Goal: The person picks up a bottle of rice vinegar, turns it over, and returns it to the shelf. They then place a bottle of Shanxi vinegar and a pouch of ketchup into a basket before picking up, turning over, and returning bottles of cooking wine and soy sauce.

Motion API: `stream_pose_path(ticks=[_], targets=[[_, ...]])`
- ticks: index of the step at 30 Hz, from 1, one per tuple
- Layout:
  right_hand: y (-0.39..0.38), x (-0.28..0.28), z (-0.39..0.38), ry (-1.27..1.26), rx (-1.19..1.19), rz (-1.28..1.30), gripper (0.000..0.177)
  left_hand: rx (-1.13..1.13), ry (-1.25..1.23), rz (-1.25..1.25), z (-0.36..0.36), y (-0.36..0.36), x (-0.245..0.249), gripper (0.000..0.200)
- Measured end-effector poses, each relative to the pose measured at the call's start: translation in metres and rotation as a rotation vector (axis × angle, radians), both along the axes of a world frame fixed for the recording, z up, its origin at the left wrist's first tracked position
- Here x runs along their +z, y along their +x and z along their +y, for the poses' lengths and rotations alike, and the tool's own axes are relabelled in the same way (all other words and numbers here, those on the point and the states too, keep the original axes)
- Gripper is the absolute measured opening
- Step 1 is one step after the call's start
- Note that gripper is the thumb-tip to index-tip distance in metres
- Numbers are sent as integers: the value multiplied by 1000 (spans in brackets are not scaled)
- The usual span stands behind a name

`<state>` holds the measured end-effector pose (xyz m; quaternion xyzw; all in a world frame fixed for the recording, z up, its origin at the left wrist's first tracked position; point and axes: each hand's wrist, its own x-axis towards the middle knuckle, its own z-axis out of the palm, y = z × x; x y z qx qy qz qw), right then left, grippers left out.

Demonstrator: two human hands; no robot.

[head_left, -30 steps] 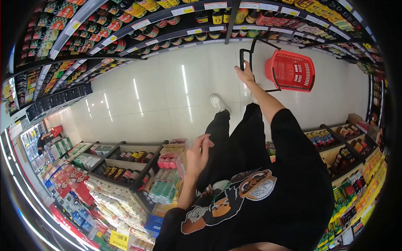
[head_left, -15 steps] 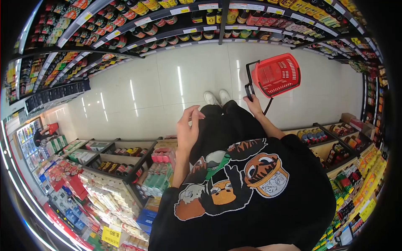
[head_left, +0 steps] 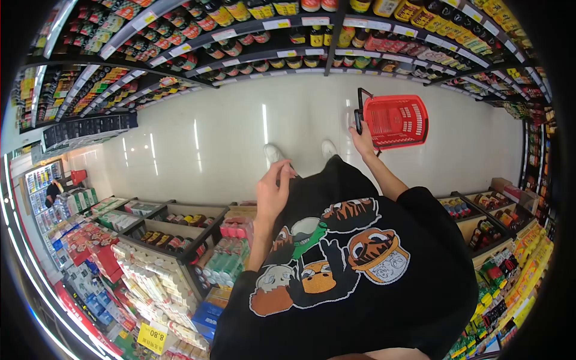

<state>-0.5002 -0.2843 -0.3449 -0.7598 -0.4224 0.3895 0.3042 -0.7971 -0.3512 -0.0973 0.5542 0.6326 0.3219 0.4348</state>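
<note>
My right hand (head_left: pixel 361 139) is closed round the black handle (head_left: pixel 359 120) of a red plastic shopping basket (head_left: pixel 397 99). The basket hangs at my right side with its slotted inner walls showing, and I see no goods inside it. My left hand (head_left: pixel 275 189) is raised in front of my black printed shirt (head_left: pixel 324 252). Its fingers are loosely bent, the thumb a little off from them, and nothing shows in its grasp. Both of my white shoes (head_left: pixel 329 149) stick out past the shirt's hem on the pale floor.
Shelves of bottles and jars (head_left: pixel 258 37) run along the far side of the aisle. Low wooden bins of bottles (head_left: pixel 171 225) and stacked packs (head_left: pixel 150 276) stand behind me on the left. More bottle bins (head_left: pixel 489 222) are behind on the right. A person (head_left: pixel 53 193) is at the far left.
My feet have moved apart, one to the left and one to the right. The basket has swung to a more level pose, and the shelves sit lower in view. My right hand keeps its grip.
</note>
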Motion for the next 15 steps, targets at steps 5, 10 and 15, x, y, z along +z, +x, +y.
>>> stream_pose_path(ticks=[5,10,15], targets=[[-56,0,20,-35,-4,22,52,17,36,-57,6,-52,-25,20],[-132,10,37,-56,-1,27,47,-34,-1,-90,12,-136,-26,20],[-208,-3,31,-52,-69,-145,51,-16,44,-166,18,-239,-20,22]])
